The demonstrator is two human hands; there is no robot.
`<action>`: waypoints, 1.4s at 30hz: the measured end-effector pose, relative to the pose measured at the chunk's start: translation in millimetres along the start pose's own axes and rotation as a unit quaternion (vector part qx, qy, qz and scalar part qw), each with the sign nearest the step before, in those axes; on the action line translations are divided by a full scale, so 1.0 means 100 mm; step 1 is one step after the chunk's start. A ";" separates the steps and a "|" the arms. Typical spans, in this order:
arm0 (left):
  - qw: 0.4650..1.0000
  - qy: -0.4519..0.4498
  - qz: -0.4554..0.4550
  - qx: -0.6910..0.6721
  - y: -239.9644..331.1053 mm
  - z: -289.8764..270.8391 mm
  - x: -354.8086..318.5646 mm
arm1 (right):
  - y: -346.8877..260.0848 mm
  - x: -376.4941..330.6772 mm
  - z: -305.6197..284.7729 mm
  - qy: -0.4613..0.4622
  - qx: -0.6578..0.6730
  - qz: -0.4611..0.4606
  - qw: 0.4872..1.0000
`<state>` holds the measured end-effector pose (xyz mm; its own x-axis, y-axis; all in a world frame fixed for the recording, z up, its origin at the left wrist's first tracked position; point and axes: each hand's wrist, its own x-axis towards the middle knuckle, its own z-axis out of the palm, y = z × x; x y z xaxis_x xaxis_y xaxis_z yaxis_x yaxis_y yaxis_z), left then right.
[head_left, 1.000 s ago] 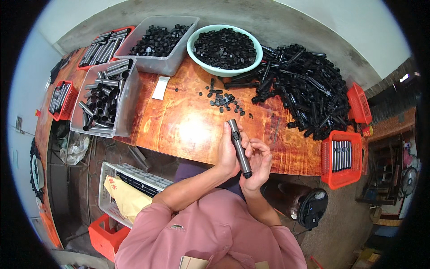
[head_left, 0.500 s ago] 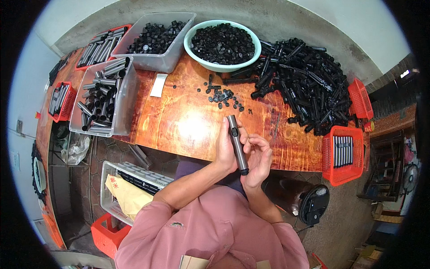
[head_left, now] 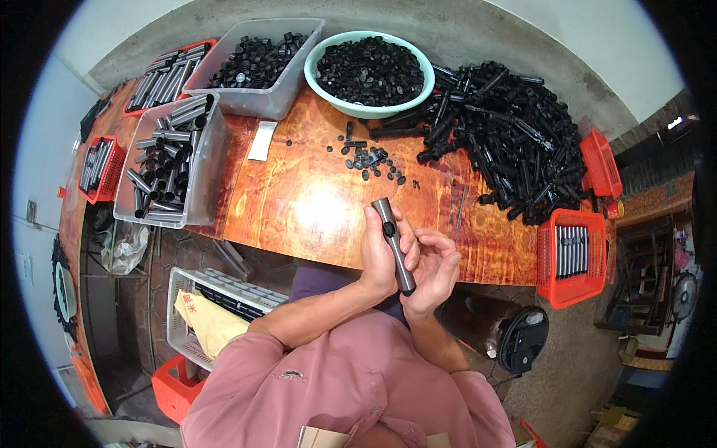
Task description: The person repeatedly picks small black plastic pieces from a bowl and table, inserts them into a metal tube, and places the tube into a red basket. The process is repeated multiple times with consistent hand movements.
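Observation:
My left hand [head_left: 379,254] is closed round a grey metal tube [head_left: 394,240], its thumb along one side and fingertips on the other. The tube tilts, upper end away from me, with a black button-like piece [head_left: 388,228] in its side and a black lower end [head_left: 408,292]. My right hand [head_left: 433,275] lies against the tube's lower part, fingers loosely bent and apart; its thumb is hard to make out. Beyond my hands, small black caps [head_left: 370,158] lie scattered on the wooden table [head_left: 284,201].
A pale green basin [head_left: 314,78] and a clear bin [head_left: 280,104] hold black parts. Another clear bin [head_left: 202,183] holds metal tubes. Black tubular parts [head_left: 515,142] are heaped at the right. A red basket [head_left: 571,293] with finished-looking tubes stands at the table's right edge.
The tube has tipped slightly, its upper end shifting left and a little toward me. Both hands have come slightly closer to me, and my left hand still grips the tube.

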<state>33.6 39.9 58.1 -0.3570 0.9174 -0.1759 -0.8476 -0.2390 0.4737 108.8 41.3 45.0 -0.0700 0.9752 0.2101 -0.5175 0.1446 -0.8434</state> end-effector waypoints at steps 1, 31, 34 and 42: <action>1.000 -0.012 -0.001 -0.003 -0.01 0.00 -0.01 | -0.02 0.00 0.01 0.004 -0.004 -0.010 1.000; 0.823 -0.172 0.258 0.477 0.11 -0.70 0.81 | 0.20 0.58 0.11 -0.189 -0.374 -0.143 0.897; 0.777 -0.154 0.311 0.526 0.09 -0.77 0.87 | 0.30 0.61 0.16 -0.179 -0.384 -0.135 0.896; 0.788 -0.128 0.310 0.516 -0.01 -0.91 0.89 | 0.46 0.60 0.17 -0.162 -0.404 -0.157 0.886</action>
<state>-33.1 92.9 -37.1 -0.3752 0.7912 0.4830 0.2762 -0.4020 0.8730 66.1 103.4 27.2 -0.3390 0.7850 0.5185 0.2159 0.6013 -0.7693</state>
